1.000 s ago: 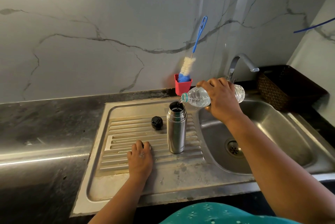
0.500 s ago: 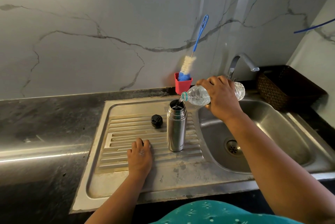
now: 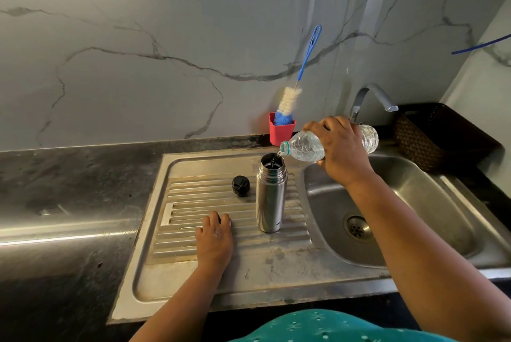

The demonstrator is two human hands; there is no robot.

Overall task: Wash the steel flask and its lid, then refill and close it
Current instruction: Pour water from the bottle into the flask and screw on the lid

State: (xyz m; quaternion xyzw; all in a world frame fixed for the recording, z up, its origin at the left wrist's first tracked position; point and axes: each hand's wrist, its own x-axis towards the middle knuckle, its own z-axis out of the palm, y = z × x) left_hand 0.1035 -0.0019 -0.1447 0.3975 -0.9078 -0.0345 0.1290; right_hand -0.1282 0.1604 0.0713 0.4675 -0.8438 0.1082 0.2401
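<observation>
Refill item, unchanged over the last second: flask [image 3: 271,197] upright on the draining board, right hand [image 3: 341,149] still gripping the tilted water bottle [image 3: 305,146] at its mouth, stream running; lid [image 3: 240,185] at its 10 o'clock, left hand [image 3: 215,239] flat and relaxed, closing pending.

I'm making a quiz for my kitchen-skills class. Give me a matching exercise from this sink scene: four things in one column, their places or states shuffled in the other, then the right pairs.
Things:
1. steel flask
2. black lid
3. plastic bottle
4. bottle brush

Places or states:
A. standing in the red cup by the wall
B. tilted in the right hand, pouring water
C. upright and open on the draining board
D. lying on the draining board, left of the flask

Pairs: 1-C, 2-D, 3-B, 4-A
</observation>
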